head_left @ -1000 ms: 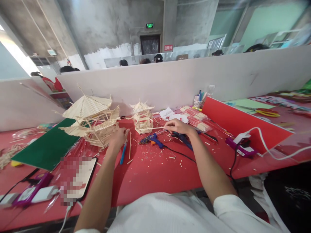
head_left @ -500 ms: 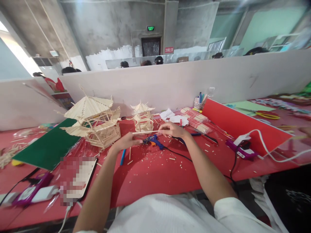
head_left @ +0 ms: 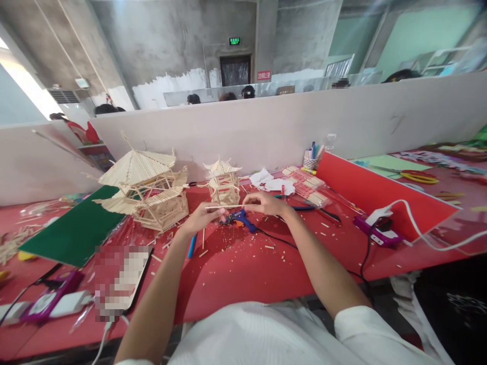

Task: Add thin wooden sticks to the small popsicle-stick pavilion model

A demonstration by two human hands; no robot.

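A thin wooden stick [head_left: 225, 206] lies level between my two hands above the red table [head_left: 243, 274]. My right hand [head_left: 264, 204] pinches its right end, and my left hand [head_left: 201, 218] pinches its left end. Just below the stick rests a blue glue gun [head_left: 240, 219] with a black cord. Right behind my hands stands a small pavilion of wooden sticks [head_left: 223, 183]. A larger stick pavilion [head_left: 146, 188] stands to the left, close to my left hand.
A green board [head_left: 76, 230], a phone [head_left: 119, 276] and purple chargers lie at the left. Packs of sticks [head_left: 308, 186], a pen cup [head_left: 311, 157], a red divider [head_left: 376, 195] and a power strip [head_left: 376, 230] lie to the right. Stick scraps litter the table. People sit beyond the partition.
My left hand moved right from the large pavilion and took the stick's left end. My right hand drew left with the stick, away from the packs at the right.
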